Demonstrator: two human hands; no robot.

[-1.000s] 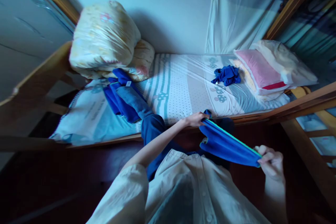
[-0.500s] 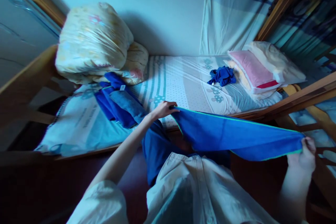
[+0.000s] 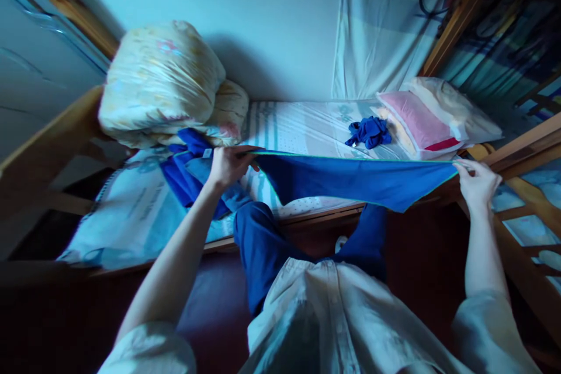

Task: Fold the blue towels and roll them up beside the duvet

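Note:
A blue cloth [image 3: 350, 178] with a thin green edging is stretched between my two hands in front of my legs, its lower part hanging loose. My left hand [image 3: 231, 165] pinches one end of its upper edge. At the other end, my right hand [image 3: 477, 181] grips a corner between thumb and fingers. Behind my left hand, blue folded cloths [image 3: 193, 172], one of them greyer, lie on the bed [image 3: 293, 134]. Farther right on the mattress is a crumpled blue cloth [image 3: 369, 132].
A bundled floral quilt [image 3: 162, 82] is heaped at the bed's left end. At the right end lie a pink pillow [image 3: 414, 117] and a pale pillow [image 3: 456, 108]. Wooden bed posts and rails [image 3: 526, 143] frame both sides, and a pale curtain [image 3: 368, 41] hangs against the wall.
Both hands have risen and shifted left with the cloth, the right one farther. The upper edge is now nearly level and pulled straight, having sloped down to the right before.

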